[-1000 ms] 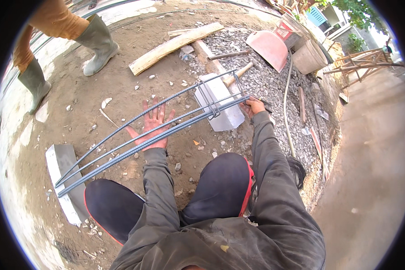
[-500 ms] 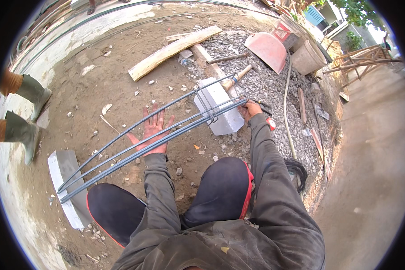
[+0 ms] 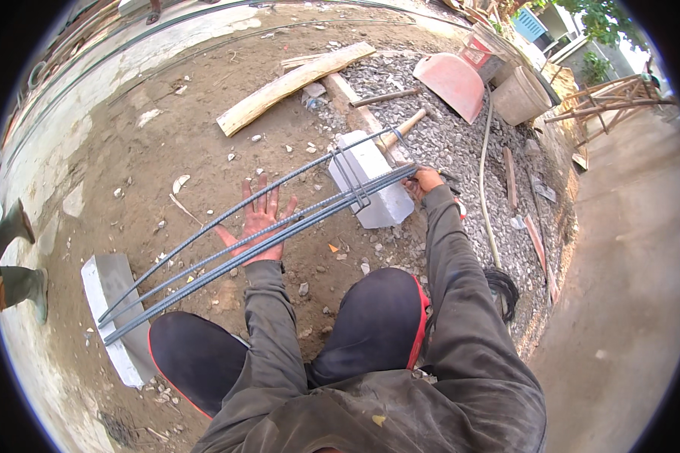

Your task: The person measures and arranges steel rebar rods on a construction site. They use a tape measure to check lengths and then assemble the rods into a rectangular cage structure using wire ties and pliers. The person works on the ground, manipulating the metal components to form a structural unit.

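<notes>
Several ribbed steel rebars (image 3: 204, 281) slant across in front of me, resting on two pale blocks, one at the lower left (image 3: 98, 293) and one at the right (image 3: 389, 204). Thin bent stirrups (image 3: 345, 171) loop around the bars over the right block. My left hand (image 3: 257, 218) has its fingers spread, palm down, below the bars and partly covered by them. At the bars' right end my right hand (image 3: 428, 179) is closed around the bar ends; its fingertips are partly hidden. A wooden-handled hammer (image 3: 408, 128) lies just beyond the right block.
A wooden plank (image 3: 295, 87) lies farther off. On the right are gravel (image 3: 461, 143), a faded red dustpan-like scoop (image 3: 452, 83), a bucket (image 3: 523, 97), a hose (image 3: 485, 158) and coiled black wire (image 3: 504, 291). Another person's boots (image 3: 26, 287) stand at the left edge.
The other person's boots have moved toward the left edge. The lower bars lie slightly farther apart at their left ends. My hands have stayed nearly in place.
</notes>
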Tool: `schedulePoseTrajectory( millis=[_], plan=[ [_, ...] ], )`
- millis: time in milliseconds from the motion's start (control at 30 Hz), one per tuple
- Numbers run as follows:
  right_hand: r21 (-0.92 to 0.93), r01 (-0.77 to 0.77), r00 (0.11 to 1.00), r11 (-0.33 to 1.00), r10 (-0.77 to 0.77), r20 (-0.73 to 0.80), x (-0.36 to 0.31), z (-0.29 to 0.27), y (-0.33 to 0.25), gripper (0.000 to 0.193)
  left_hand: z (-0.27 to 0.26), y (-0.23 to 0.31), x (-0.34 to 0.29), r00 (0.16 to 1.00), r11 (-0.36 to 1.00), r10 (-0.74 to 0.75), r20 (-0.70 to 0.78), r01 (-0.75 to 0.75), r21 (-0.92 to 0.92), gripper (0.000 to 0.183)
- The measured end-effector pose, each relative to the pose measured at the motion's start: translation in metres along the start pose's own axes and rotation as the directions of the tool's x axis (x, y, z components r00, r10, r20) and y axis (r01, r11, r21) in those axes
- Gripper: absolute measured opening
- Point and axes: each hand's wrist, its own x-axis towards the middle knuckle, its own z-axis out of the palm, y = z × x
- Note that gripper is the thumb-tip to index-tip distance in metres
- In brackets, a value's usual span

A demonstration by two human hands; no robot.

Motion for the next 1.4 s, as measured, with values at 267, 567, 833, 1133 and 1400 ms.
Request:
schedulePoseTrajectory(
  millis=[267, 567, 833, 1133, 1400],
  plan=[
    [-0.146, 0.001, 0.999, 0.989, -0.008, -0.043, -0.041, 0.043, 0.008, 0.02, 0.0, 0.004, -0.002, 1.0, 1.0, -0.006, -0.026, 0.006, 0.003, 0.11],
    [-0.917, 0.144, 0.747, 0.372, -0.649, -0.146, -0.078, 0.053, 0.026, 0.028, -0.009, 0.007, 0.0, 0.999, 0.999, 0.011, 0.04, -0.013, 0.038, 0.109],
    [-0.906, 0.333, 0.748, 0.261, -0.659, 0.085, -0.121, 0.126, 0.038, 0.051, -0.007, 0.012, -0.003, 0.998, 0.999, 0.032, -0.05, -0.03, 0.035, 0.107],
    [-0.898, 0.355, 0.823, 0.261, -0.542, 0.168, -0.128, 0.161, 0.051, 0.068, -0.01, 0.028, -0.003, 0.998, 0.997, 0.056, -0.03, -0.054, 0.054, 0.106],
    [-0.873, 0.386, 0.824, 0.299, -0.538, 0.18, -0.125, 0.16, 0.056, 0.064, -0.035, 0.024, -0.006, 0.995, 0.997, 0.073, -0.069, -0.073, 0.009, 0.102]
  ],
)
